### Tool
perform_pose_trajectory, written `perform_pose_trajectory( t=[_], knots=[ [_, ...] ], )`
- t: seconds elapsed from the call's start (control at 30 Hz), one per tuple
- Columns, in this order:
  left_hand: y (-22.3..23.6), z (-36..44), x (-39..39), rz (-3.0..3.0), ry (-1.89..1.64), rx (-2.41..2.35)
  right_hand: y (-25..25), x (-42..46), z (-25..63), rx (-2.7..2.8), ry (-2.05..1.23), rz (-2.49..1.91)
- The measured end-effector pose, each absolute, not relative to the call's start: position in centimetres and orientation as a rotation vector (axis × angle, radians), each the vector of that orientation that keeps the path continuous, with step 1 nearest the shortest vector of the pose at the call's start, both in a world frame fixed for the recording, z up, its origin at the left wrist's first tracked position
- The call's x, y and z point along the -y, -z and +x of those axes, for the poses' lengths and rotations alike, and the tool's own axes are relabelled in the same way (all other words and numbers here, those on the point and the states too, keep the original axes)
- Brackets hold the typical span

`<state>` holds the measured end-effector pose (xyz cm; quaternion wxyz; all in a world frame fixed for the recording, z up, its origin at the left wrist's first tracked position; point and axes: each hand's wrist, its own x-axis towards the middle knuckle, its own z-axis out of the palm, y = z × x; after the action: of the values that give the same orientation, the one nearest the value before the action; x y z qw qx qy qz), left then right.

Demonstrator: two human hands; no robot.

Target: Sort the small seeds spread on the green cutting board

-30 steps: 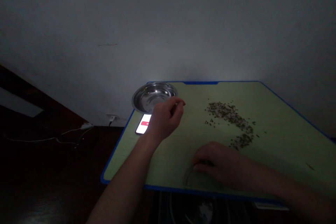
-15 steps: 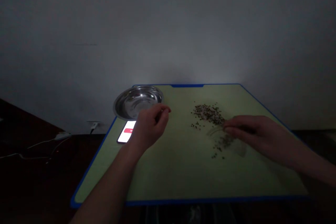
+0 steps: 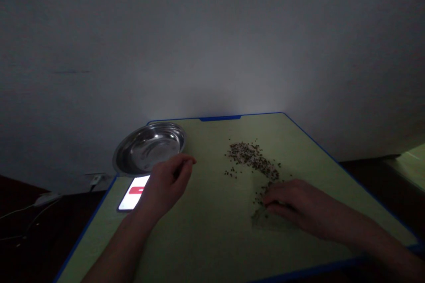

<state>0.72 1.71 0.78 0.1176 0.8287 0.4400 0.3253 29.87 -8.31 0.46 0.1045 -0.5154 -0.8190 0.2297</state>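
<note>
My left hand (image 3: 173, 182) is closed in a loose pinch over the table, in front of the metal bowl (image 3: 133, 169). Whatever its fingers hold, if anything, is too small to make out. My right hand (image 3: 294, 205) is closed on a clear plastic bag (image 3: 274, 222), which lies low on the table by the near end of the scattered seeds. Small dark seeds mixed with pale grains (image 3: 250, 157) form a loose band that runs from mid-table toward my right fingers. A few seeds show beside and under the bag.
A phone (image 3: 131, 196) with a bright screen lies below the bowl, partly behind my left wrist. The pale green tabletop (image 3: 206, 239) has a blue rim and stands against a grey wall. On the left, cables and a plug (image 3: 96, 180) are near the floor.
My right hand has carried the plastic bag from the near edge up over the seeds, then down at their near end. My left hand keeps its pinch; the view has swung right.
</note>
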Motion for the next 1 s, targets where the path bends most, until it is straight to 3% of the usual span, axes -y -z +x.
perform_pose_trajectory(
  t=[0.33,0.6,0.83,1.0],
  knots=[
    [-0.7,1.0,-1.3,2.419,-0.82,-1.27,-0.1,-0.3,32.2,2.348,-0.319,-1.645],
    [-0.5,1.1,-1.3,2.389,-0.681,-1.273,-0.8,-3.0,36.0,2.143,-0.392,-1.759],
    [-0.6,1.4,-1.3,2.382,-0.633,-1.25,0.4,-0.9,41.9,1.892,-0.449,-1.958],
    [-0.5,1.4,-1.4,2.402,-0.665,-1.254,1.7,1.5,40.8,1.846,-0.562,-1.967]
  ],
)
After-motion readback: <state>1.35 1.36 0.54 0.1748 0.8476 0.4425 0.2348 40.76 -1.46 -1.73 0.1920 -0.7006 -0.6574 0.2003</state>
